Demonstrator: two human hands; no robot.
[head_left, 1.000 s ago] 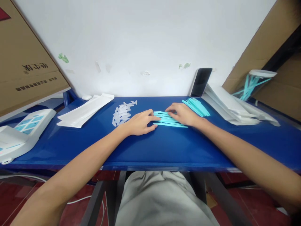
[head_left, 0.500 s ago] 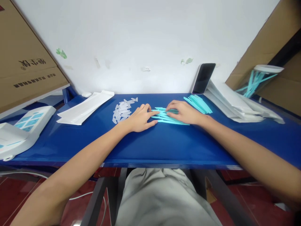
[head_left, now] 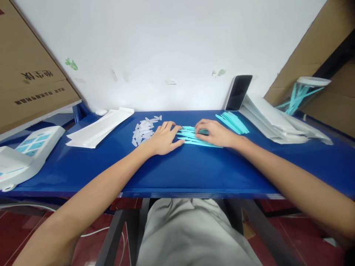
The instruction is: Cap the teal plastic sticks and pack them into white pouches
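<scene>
Several thin turquoise sticks [head_left: 191,140] lie side by side on the blue table, fanned slightly, between my two hands. My left hand [head_left: 165,139] is open, its thumb and fingers apart, with the fingertips at the left ends of the sticks. From the right, my right hand [head_left: 215,132] rests over the same sticks, fingers bent but apart, partly hiding them. A pile of small translucent whitish pieces [head_left: 143,129] lies just beyond my left hand. Behind my right hand is a second bunch of turquoise sticks [head_left: 233,122].
A phone [head_left: 238,92] leans against the white wall. White sleeves or bags [head_left: 277,122] lie at right, near a clear jar of turquoise sticks [head_left: 298,98]. At left are white packets [head_left: 100,127], a white device with blue panels [head_left: 41,147] and a cardboard box [head_left: 36,55].
The fingers of my left hand have shifted slightly at the ends of the sticks, the index finger lifting back. My right hand stays nearly in place. The view has moved a little.
</scene>
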